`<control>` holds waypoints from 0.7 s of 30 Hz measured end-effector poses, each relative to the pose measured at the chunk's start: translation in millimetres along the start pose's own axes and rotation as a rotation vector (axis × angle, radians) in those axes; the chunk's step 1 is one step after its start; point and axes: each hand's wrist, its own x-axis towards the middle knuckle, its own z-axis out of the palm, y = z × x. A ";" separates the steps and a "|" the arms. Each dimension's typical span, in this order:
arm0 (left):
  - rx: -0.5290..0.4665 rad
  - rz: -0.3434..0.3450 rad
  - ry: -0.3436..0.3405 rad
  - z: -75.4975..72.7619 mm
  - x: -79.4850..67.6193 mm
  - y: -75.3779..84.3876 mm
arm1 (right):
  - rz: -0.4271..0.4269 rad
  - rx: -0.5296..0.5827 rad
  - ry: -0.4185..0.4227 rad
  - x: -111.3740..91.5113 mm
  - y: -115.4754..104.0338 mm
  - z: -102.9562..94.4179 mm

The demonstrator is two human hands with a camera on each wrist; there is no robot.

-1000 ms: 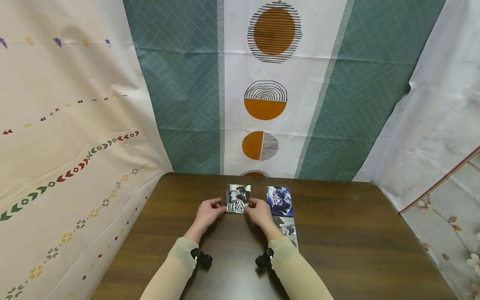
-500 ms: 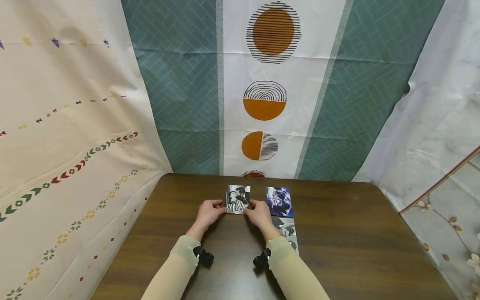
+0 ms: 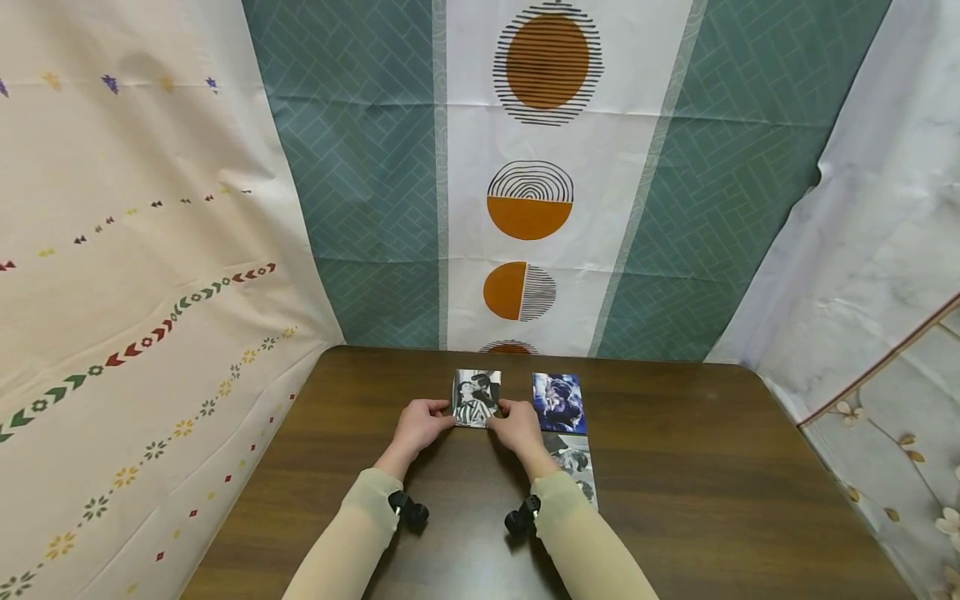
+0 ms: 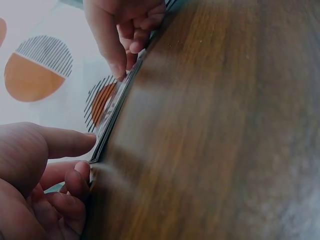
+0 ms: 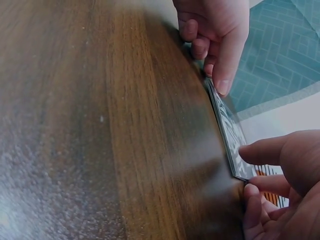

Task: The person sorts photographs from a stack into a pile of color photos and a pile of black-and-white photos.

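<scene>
A stack of photo cards [image 3: 474,398], topped by a black-and-white picture with a striped garment, lies at the far part of the table between both hands. My left hand [image 3: 420,425] holds its left side near the front corner, thumb on top and fingers curled at the edge. At the opposite side my right hand [image 3: 519,427] pinches the stack in the same way. Several thin layers show along the stack's near edge [image 4: 109,127] in the left wrist view. From the right wrist, the top picture [image 5: 230,130] appears steeply slanted, with a thumb on each end.
Right of the stack lies a blue-toned photo card [image 3: 559,403]. A grey photo card [image 3: 576,460] sits just in front of it, partly hidden by the right hand and forearm. Patterned cloths hang behind the brown wooden table [image 3: 697,483] and at both sides.
Both hands keep their hold on the stack, which stays in nearly the same place. The forearms have shifted only very slightly.
</scene>
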 end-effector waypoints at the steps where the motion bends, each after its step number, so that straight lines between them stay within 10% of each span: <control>1: -0.001 -0.001 0.000 0.1 0.2 0.1 | -0.002 -0.002 0.001 0.2 -0.1 0.1; 21: -0.001 0.013 0.009 2.4 0.1 1.1 | 0.035 0.010 0.002 -0.6 -0.6 2.0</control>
